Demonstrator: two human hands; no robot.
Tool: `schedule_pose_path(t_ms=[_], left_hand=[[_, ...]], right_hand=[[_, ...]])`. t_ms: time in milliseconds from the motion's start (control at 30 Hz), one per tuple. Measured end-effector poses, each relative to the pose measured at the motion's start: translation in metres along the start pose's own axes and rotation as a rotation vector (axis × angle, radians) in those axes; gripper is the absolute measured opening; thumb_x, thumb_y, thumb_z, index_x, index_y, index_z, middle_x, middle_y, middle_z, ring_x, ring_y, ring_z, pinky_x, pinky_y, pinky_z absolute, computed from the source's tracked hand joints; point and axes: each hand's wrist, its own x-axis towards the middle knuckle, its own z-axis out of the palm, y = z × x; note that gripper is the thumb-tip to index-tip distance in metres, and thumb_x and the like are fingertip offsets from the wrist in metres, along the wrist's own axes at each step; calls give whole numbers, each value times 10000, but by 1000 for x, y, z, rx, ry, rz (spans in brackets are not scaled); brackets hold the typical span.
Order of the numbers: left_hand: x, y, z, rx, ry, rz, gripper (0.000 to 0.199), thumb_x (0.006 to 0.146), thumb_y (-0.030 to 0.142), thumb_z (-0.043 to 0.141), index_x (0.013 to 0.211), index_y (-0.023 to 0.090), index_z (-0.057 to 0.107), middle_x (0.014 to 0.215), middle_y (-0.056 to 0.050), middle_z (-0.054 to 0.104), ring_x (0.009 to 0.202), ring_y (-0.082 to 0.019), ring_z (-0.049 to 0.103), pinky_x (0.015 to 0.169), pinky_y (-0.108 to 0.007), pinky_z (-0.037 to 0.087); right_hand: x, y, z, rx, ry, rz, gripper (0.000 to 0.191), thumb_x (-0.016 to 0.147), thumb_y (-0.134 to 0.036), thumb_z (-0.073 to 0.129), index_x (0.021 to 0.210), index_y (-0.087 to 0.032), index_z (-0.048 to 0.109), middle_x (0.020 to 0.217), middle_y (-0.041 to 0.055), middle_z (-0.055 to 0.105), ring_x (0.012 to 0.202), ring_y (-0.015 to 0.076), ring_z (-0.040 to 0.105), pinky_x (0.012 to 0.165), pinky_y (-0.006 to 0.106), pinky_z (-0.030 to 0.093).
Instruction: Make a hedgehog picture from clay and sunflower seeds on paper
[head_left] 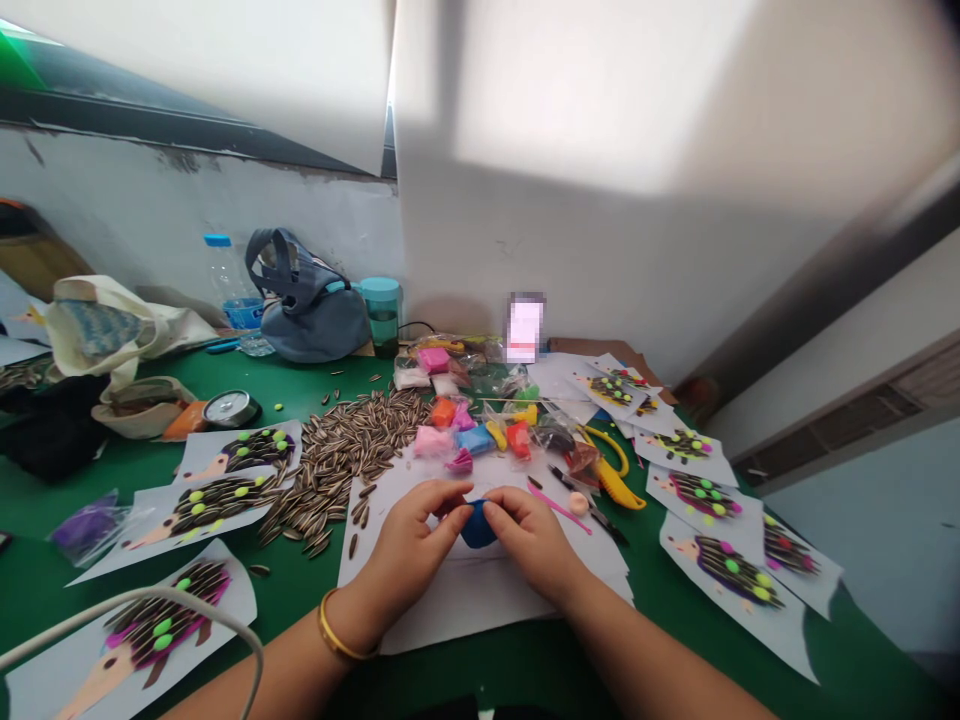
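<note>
Between the fingertips of both hands is a flattened piece of dark blue modelling clay [478, 528]. My left hand [420, 535], with a gold bangle [330, 625] at the wrist, pinches its left edge. On its right edge, the thumb and fingers of my right hand [534, 540] are closed. The clay is held above a stack of white paper [442, 610]. A pink modelling tool [559, 507] and a small ball of peach clay [578, 503] lie just right of my right hand. Sunflower seeds [360, 430] are heaped beyond my left hand.
Bagged coloured clay [474, 438] lies behind the paper, near yellow-handled scissors [619, 485]. Seed-covered hedgehog pictures [739, 580] line both sides of the green table [300, 590]. A pale cable [187, 600] arches at front left. A blue bag [315, 325] and a lidded cup [382, 320] stand behind.
</note>
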Motion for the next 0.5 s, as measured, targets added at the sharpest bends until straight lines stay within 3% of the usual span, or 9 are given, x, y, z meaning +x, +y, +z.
schedule_pose_path(t_ms=[167, 300, 500], left_hand=[[3, 2, 1, -56, -33, -94, 150, 866, 325, 630, 830, 209, 719, 822, -23, 713, 793, -186, 655, 757, -303, 519], [5, 2, 2, -182, 10, -201, 205, 852, 381, 630, 852, 195, 717, 840, -33, 728, 803, -198, 672, 750, -301, 536], [6, 2, 1, -198, -7, -211, 221, 835, 377, 635, 894, 201, 757, 898, -51, 752, 879, -224, 679, 834, -332, 530]], right_hand=[[0, -1, 0, 1, -30, 17, 236, 883, -383, 568, 855, -170, 664, 809, 37, 655, 772, 177, 591, 717, 299, 456], [3, 2, -1, 124, -52, 67, 239, 838, -390, 635, 928, -170, 661, 863, 40, 662, 797, 180, 602, 728, 302, 473], [4, 3, -2, 69, -55, 38, 191, 847, -342, 617, 923, -178, 677, 858, 31, 657, 792, 171, 592, 726, 297, 469]])
